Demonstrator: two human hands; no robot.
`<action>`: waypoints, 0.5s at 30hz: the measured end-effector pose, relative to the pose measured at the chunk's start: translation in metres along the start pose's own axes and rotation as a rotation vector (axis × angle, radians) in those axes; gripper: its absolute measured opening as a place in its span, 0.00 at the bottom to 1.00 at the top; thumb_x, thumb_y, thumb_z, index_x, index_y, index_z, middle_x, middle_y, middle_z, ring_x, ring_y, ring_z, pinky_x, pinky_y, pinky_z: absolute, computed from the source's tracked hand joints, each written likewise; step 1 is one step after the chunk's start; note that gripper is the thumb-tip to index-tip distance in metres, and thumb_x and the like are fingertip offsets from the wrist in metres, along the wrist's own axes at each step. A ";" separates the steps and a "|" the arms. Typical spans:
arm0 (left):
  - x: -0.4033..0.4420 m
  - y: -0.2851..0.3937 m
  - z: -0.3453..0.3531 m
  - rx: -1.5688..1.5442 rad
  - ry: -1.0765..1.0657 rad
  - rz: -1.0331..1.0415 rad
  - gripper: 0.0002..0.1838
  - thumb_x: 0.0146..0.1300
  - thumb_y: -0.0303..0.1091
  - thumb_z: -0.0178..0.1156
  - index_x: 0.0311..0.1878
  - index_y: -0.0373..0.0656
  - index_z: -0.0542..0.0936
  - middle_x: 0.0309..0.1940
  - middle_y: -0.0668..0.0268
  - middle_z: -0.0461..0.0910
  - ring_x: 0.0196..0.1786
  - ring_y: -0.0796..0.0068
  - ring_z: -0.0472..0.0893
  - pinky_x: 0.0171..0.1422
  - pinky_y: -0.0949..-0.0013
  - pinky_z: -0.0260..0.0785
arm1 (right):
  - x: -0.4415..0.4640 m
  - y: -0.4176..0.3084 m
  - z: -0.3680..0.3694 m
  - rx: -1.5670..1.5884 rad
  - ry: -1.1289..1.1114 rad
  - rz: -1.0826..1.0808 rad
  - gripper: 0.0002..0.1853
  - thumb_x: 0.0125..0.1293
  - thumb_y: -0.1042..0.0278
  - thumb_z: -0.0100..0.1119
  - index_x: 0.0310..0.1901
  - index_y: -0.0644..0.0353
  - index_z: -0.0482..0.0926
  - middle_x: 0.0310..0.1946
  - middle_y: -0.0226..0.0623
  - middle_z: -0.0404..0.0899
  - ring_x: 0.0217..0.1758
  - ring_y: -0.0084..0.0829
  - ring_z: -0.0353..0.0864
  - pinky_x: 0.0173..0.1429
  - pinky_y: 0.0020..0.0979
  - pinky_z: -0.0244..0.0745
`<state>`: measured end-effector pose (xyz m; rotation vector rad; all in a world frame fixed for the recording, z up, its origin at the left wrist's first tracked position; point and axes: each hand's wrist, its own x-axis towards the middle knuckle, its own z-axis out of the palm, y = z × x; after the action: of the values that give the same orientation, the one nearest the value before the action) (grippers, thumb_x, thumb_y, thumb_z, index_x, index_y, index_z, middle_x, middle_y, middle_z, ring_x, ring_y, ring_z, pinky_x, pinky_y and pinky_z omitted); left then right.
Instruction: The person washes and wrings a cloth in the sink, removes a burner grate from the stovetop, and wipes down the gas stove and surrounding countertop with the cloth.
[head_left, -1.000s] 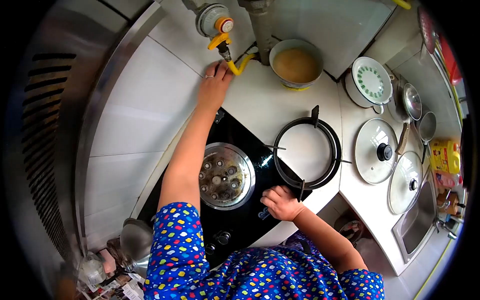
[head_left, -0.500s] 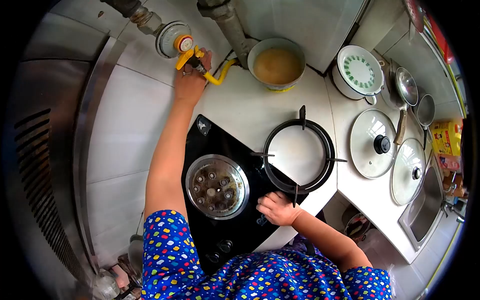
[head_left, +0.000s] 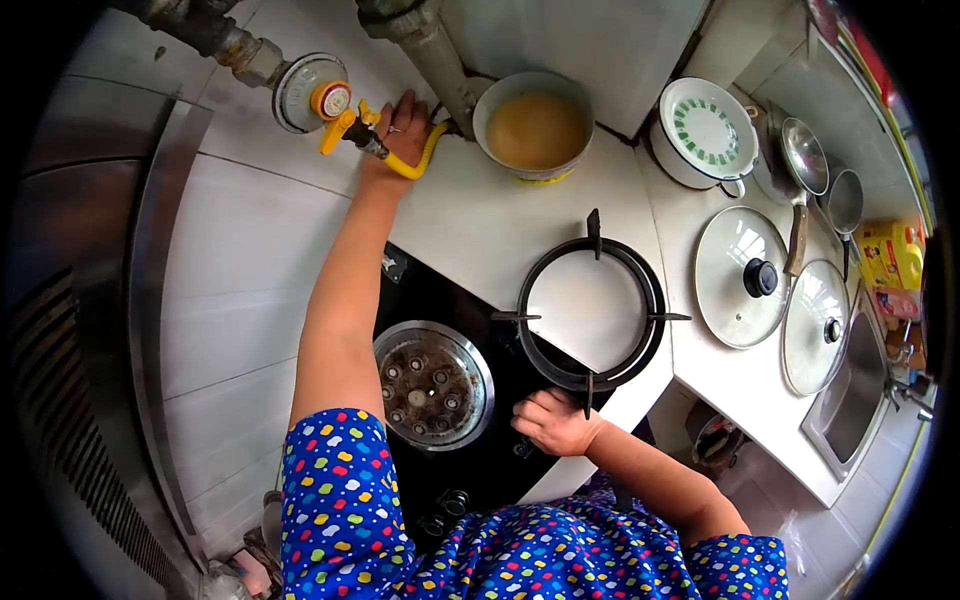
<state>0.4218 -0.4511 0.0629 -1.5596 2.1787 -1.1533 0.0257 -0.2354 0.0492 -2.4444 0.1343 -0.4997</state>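
My left hand (head_left: 398,135) is open, its fingers stretched up along the tiled wall behind the yellow gas hose (head_left: 420,165). Beside it are the yellow valve handle (head_left: 337,132) and the round gas regulator (head_left: 308,93). My right hand (head_left: 556,421) rests on the front edge of the black gas hob (head_left: 480,310), fingers curled closed. Anything inside them is hidden. Just above that hand lies a black pan support ring (head_left: 653,345) with prongs, partly off the hob. The round burner (head_left: 433,385) sits uncovered to the left.
A bowl of cloudy tan liquid (head_left: 538,130) stands in the back corner by a pipe (head_left: 425,60). To the right are a white enamel pot (head_left: 708,130), two glass lids (head_left: 742,280), pans and a sink (head_left: 845,400). Two knobs (head_left: 453,500) sit at the hob's front.
My left hand has come off the yellow valve and its fingers have straightened behind the hose. The view has shifted slightly. My right hand stays in place.
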 end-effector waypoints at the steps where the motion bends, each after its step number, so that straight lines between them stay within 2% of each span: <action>1: -0.002 -0.001 -0.001 0.005 0.003 0.003 0.20 0.61 0.38 0.53 0.55 0.47 0.80 0.59 0.67 0.71 0.72 0.63 0.62 0.71 0.56 0.54 | -0.001 -0.001 0.000 -0.002 0.006 -0.002 0.15 0.48 0.65 0.60 0.41 0.52 0.78 0.44 0.29 0.74 0.45 0.30 0.74 0.52 0.32 0.67; 4: -0.005 -0.005 -0.008 -0.047 -0.090 0.063 0.18 0.61 0.39 0.53 0.53 0.48 0.80 0.58 0.67 0.72 0.72 0.62 0.61 0.71 0.52 0.54 | -0.002 0.000 0.002 0.019 0.047 -0.002 0.15 0.47 0.65 0.60 0.40 0.53 0.78 0.43 0.29 0.74 0.45 0.30 0.74 0.51 0.32 0.67; 6: -0.012 -0.005 -0.018 -0.034 -0.233 0.081 0.20 0.61 0.37 0.52 0.56 0.47 0.77 0.58 0.68 0.72 0.73 0.61 0.61 0.73 0.49 0.52 | -0.003 0.000 0.001 0.013 0.043 -0.008 0.15 0.47 0.65 0.61 0.40 0.53 0.77 0.41 0.29 0.73 0.45 0.30 0.73 0.50 0.31 0.66; 7: -0.017 -0.008 -0.025 -0.159 -0.289 0.070 0.19 0.62 0.35 0.51 0.57 0.48 0.77 0.59 0.69 0.72 0.72 0.61 0.62 0.73 0.48 0.51 | -0.005 0.001 0.001 0.014 0.053 -0.005 0.15 0.47 0.65 0.61 0.40 0.53 0.77 0.41 0.29 0.73 0.45 0.30 0.73 0.50 0.31 0.66; 10: -0.067 -0.002 -0.023 -0.065 -0.217 0.104 0.17 0.64 0.34 0.49 0.54 0.47 0.78 0.63 0.69 0.70 0.71 0.62 0.62 0.74 0.49 0.51 | -0.006 0.001 0.002 0.029 0.016 -0.004 0.18 0.46 0.66 0.64 0.42 0.54 0.78 0.44 0.31 0.74 0.47 0.32 0.73 0.51 0.32 0.68; 14: -0.089 -0.020 -0.077 0.022 -0.232 0.089 0.17 0.63 0.36 0.51 0.54 0.51 0.78 0.63 0.69 0.70 0.69 0.62 0.65 0.74 0.49 0.51 | -0.005 0.002 0.003 0.040 0.010 -0.011 0.18 0.47 0.67 0.64 0.43 0.54 0.78 0.45 0.30 0.74 0.47 0.32 0.73 0.51 0.32 0.68; 15: -0.085 -0.025 -0.089 -0.033 -0.206 0.016 0.16 0.61 0.36 0.53 0.53 0.54 0.79 0.63 0.69 0.71 0.67 0.63 0.67 0.73 0.50 0.54 | -0.004 0.001 0.002 0.013 0.047 -0.009 0.15 0.47 0.66 0.62 0.40 0.52 0.78 0.42 0.29 0.73 0.46 0.31 0.72 0.50 0.32 0.66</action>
<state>0.4225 -0.3387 0.1184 -1.5937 2.0812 -0.9108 0.0227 -0.2339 0.0454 -2.4224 0.1400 -0.5607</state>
